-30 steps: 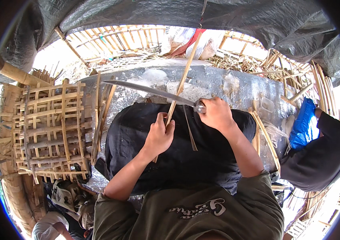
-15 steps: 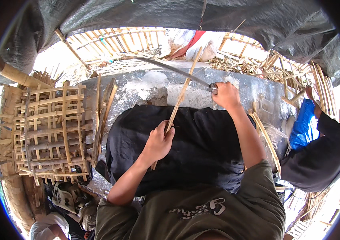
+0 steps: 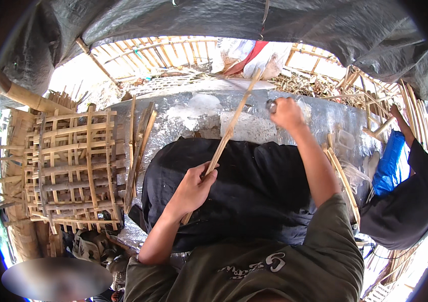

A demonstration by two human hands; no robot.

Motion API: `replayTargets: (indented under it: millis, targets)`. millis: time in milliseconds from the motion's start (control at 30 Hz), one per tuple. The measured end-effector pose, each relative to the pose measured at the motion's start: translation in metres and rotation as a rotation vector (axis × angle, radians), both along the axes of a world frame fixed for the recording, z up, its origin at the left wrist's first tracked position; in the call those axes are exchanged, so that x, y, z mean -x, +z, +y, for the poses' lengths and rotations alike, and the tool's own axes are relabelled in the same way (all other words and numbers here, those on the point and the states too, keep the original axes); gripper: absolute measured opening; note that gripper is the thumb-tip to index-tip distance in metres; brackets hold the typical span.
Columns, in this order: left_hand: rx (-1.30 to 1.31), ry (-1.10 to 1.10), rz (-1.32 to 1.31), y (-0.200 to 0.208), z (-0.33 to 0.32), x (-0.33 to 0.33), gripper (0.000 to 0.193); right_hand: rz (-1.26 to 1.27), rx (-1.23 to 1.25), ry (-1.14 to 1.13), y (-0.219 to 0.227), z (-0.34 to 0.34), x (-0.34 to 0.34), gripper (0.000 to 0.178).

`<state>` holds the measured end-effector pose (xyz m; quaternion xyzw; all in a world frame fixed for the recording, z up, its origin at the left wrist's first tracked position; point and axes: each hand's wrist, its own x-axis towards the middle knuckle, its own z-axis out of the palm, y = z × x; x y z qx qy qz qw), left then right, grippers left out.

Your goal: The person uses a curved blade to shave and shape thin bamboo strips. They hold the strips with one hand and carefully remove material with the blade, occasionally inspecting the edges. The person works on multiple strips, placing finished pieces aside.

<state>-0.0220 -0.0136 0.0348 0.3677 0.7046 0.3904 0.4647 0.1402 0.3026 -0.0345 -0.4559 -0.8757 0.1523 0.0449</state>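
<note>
My left hand [image 3: 193, 189] is closed round a long bamboo strip [image 3: 234, 123], which slants up and away to the right, its lower end poking out below my fist. My right hand [image 3: 289, 117] grips a long-bladed knife by its handle [image 3: 272, 106], to the right of the strip's upper part. The blade is smeared by motion, so I cannot tell whether it touches the strip. Under both arms, black cloth [image 3: 234, 201] covers my lap.
A lattice of woven bamboo [image 3: 75, 166] stands at the left, with loose bamboo sticks [image 3: 141, 146] beside it. More strips [image 3: 344, 183] lie by my right arm. At the right, a person in black [image 3: 405, 201] is near a blue bag [image 3: 390, 163]. A dark tarp [image 3: 214, 22] hangs overhead.
The blade, sharp and crossing the strip before, is now blurred. My right hand and the knife handle sit slightly apart from the strip. The whole view has shifted a little; my left hand keeps its hold.
</note>
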Motion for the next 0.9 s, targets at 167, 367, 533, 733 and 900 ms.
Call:
replayTargets:
  millis: [167,367,533,733,900]
  targets:
    - [-0.008,-0.079,-0.011,-0.018,0.003,0.007,0.034,-0.079,-0.038,0.014,-0.004,0.024,-0.007,0.032]
    - [0.115,0.043,-0.255,-0.013,0.009,0.009,0.036,0.089,-0.122,0.199,-0.013,-0.014,0.007,0.026]
    - [0.111,0.026,-0.212,0.024,-0.019,0.012,0.037,-0.029,0.02,0.051,-0.006,0.038,0.019,0.025]
    - [0.075,0.07,-0.403,0.037,-0.032,0.031,0.036,-0.152,-0.112,-0.215,-0.006,0.151,0.02,0.043]
    - [0.071,0.217,-0.55,0.016,-0.023,0.046,0.035,-0.089,-0.01,-0.27,-0.042,0.192,0.012,0.047]
